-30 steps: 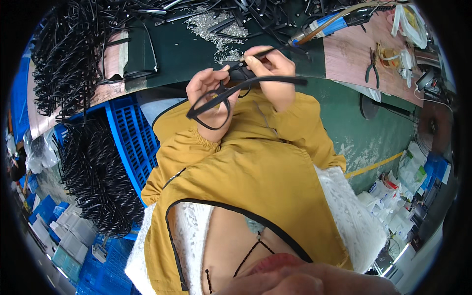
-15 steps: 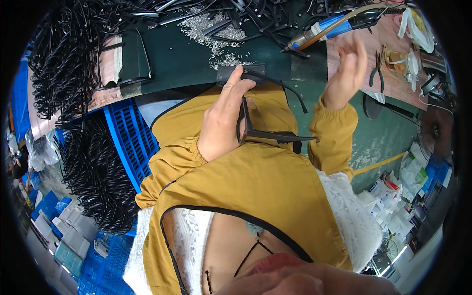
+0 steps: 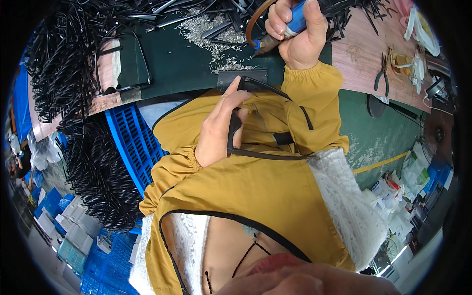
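Holding black, thin-armed, plastic-looking glasses [image 3: 270, 156] in the curled left hand [image 3: 215, 129] at a dark rectangular block [image 3: 258, 73], and gripping a blue cylindrical, tapered-nosed tool [image 3: 296, 23] in the right hand [image 3: 302, 48], could scratch the glasses through a loose left-hand hold.

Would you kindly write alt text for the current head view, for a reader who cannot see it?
A person's left hand holds a black glasses frame near a table's edge while the right hand grips a blue handheld tool over the dark green surface. Small shiny pieces lie scattered there, and thin black parts are heaped at the left.
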### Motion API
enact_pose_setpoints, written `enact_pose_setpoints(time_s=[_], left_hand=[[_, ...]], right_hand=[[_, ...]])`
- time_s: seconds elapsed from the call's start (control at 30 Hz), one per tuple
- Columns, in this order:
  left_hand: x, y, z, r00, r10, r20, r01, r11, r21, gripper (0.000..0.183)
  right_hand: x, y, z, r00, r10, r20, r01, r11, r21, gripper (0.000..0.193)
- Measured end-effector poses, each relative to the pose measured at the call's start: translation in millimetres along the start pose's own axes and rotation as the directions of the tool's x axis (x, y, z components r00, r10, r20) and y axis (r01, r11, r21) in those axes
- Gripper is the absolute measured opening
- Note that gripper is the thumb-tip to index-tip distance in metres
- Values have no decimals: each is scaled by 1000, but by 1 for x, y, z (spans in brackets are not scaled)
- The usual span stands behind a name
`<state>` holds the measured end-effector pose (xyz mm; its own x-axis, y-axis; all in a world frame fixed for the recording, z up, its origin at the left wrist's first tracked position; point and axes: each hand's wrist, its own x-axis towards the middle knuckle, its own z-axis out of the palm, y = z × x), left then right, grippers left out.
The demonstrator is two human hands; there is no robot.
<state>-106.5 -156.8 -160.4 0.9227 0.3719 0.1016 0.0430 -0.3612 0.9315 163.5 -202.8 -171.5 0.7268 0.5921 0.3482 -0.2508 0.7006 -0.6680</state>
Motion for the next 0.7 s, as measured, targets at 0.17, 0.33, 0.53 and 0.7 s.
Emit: enact_pose_setpoints(time_s=[0.17, 0.33, 0.53, 0.7], left_hand=[[0, -8, -2, 993, 116, -17, -116, 993, -4, 46], [1, -8, -4, 994, 110, 9, -111, 994, 26, 44], [5, -5, -9, 988, 146, 56, -150, 985, 88, 42], [5, -10, -2, 983, 182, -21, -180, 981, 70, 40]], right_hand=[[-8, -5, 3, 999, 11, -36, -10, 1000, 24, 30], [-39, -8, 22, 972, 233, 28, -234, 968, 88, 48], [-40, -7, 26, 977, 211, -9, -211, 975, -65, 50], [-40, 0, 24, 983, 167, -81, -155, 978, 143, 43]])
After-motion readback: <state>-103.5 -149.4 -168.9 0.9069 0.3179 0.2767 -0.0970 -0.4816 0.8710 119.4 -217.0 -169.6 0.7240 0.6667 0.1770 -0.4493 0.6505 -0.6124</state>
